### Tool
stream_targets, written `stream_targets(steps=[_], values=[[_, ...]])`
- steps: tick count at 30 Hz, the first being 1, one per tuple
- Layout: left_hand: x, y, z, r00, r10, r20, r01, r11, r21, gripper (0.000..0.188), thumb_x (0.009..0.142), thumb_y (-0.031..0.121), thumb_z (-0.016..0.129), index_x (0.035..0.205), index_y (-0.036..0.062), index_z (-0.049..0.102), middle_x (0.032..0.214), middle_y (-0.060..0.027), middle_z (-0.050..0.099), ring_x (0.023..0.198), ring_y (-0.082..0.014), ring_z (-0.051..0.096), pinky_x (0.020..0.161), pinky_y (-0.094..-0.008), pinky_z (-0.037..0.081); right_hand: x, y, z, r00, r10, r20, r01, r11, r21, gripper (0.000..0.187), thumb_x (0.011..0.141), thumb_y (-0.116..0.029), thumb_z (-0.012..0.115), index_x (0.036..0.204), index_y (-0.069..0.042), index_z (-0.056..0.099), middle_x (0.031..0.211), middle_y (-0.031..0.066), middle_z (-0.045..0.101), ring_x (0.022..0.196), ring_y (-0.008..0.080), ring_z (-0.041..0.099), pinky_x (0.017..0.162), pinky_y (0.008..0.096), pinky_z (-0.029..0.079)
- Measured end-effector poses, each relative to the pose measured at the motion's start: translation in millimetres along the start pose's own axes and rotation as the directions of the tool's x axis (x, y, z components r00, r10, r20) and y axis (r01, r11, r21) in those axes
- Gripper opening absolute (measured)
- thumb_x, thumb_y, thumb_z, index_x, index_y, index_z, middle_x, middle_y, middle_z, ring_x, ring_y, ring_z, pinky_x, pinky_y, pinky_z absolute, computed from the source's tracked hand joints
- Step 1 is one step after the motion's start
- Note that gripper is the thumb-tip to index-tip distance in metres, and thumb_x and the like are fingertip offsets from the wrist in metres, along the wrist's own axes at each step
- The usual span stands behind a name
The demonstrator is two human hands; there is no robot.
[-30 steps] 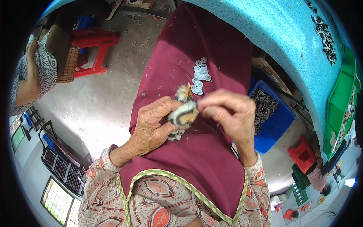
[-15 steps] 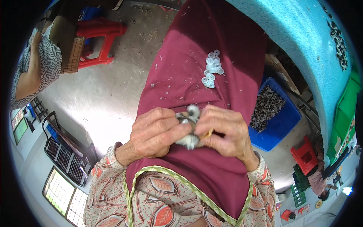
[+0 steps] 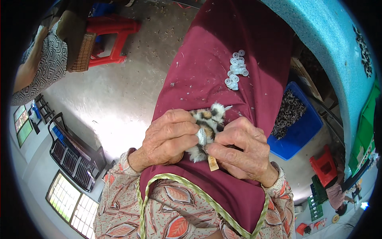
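A small plush piece of spotted white, black and tan fur (image 3: 215, 115) is held over my lap, on a maroon cloth (image 3: 195, 71). My left hand (image 3: 170, 135) grips its left side, fingers curled closed round it. A pale, shiny patch (image 3: 202, 136) shows beside those fingertips; I cannot tell what it is. On the other side, my right hand (image 3: 243, 149) pinches the lower right edge, thumb and fingers together. Below that pinch hangs a tan label (image 3: 213, 163). Farther up the cloth lies a cluster of translucent plastic discs (image 3: 237, 71), touched by neither hand.
To the right, a blue bin (image 3: 296, 149) holds many small dark-and-white pieces. A light blue surface (image 3: 330, 51) curves past it, with a green crate (image 3: 364, 131) beyond. Red stools (image 3: 115, 55) (image 3: 324, 166) stand on both sides. Another person's patterned garment (image 3: 49, 67) shows at left.
The plush piece has been turned and spread, so more spotted fur and the tan label now show. My right hand has shifted slightly down its edge. The whole view has swung a little.
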State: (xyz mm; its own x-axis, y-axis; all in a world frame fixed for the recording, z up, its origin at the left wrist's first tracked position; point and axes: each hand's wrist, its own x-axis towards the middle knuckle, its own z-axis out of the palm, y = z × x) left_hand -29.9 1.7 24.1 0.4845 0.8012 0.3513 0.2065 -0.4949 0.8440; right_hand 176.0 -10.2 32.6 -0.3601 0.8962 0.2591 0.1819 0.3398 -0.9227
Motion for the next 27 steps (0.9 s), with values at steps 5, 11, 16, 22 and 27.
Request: stream_targets(steps=[5, 11, 16, 22, 27], values=[[1, 1, -3, 0.997, -0.049, 0.067, 0.04, 0.989, 0.142, 0.027, 0.063, -0.001, 0.065, 0.09, -0.0006, 0.066, 0.086, -0.0096, 0.059, 0.078, -0.0252, 0.06, 0.064, -0.0364, 0.053, 1, -2, -3, 1.0, 0.027, 0.011, -0.028, 0.997, 0.073, 0.014, 0.059, -0.001, 0.071, 0.07, -0.006, 0.063, 0.084, 0.0053, 0.061, 0.075, 0.0246, 0.056, 0.064, 0.0354, 0.048], [4, 1, -11, 0.983, 0.128, 0.132, -0.15, 0.973, 0.174, 0.028, 0.059, 0.005, 0.068, 0.086, -0.0021, 0.066, 0.082, -0.0106, 0.06, 0.083, -0.0259, 0.061, 0.07, -0.0387, 0.055, 9, -1, 4, 0.998, 0.054, -0.039, -0.05, 0.995, 0.083, 0.022, 0.062, 0.005, 0.066, 0.082, -0.005, 0.061, 0.095, 0.0138, 0.065, 0.083, 0.0317, 0.06, 0.071, 0.0392, 0.051], [5, 3, -22, 0.954, 0.198, 0.224, -0.225, 0.969, 0.105, 0.022, 0.063, 0.006, 0.068, 0.083, -0.0023, 0.066, 0.085, -0.0119, 0.06, 0.087, -0.0272, 0.06, 0.071, -0.0386, 0.055, 3, 12, 11, 0.998, 0.059, 0.037, -0.059, 0.998, 0.002, 0.024, 0.058, 0.001, 0.065, 0.081, -0.001, 0.063, 0.088, 0.0112, 0.064, 0.076, 0.0304, 0.06, 0.067, 0.0362, 0.052], [-11, 5, -14, 0.989, 0.142, 0.026, -0.145, 0.978, 0.149, 0.023, 0.063, 0.009, 0.068, 0.084, -0.0003, 0.067, 0.093, -0.0118, 0.061, 0.092, -0.028, 0.058, 0.074, -0.0391, 0.054, 7, 1, 0, 0.998, 0.007, 0.055, -0.006, 1.0, -0.016, 0.014, 0.058, -0.002, 0.064, 0.073, -0.003, 0.064, 0.082, 0.0074, 0.064, 0.073, 0.0265, 0.059, 0.063, 0.0342, 0.051], [-11, 8, -16, 0.998, 0.069, 0.006, -0.069, 0.982, 0.176, 0.021, 0.062, 0.002, 0.071, 0.082, 0.0008, 0.066, 0.097, -0.0102, 0.062, 0.091, -0.0284, 0.061, 0.073, -0.0381, 0.054, 8, -4, -1, 0.998, -0.007, 0.063, 0.011, 0.998, -0.056, 0.013, 0.057, -0.004, 0.066, 0.07, -0.005, 0.064, 0.081, 0.005, 0.064, 0.072, 0.0259, 0.058, 0.06, 0.0316, 0.05]])
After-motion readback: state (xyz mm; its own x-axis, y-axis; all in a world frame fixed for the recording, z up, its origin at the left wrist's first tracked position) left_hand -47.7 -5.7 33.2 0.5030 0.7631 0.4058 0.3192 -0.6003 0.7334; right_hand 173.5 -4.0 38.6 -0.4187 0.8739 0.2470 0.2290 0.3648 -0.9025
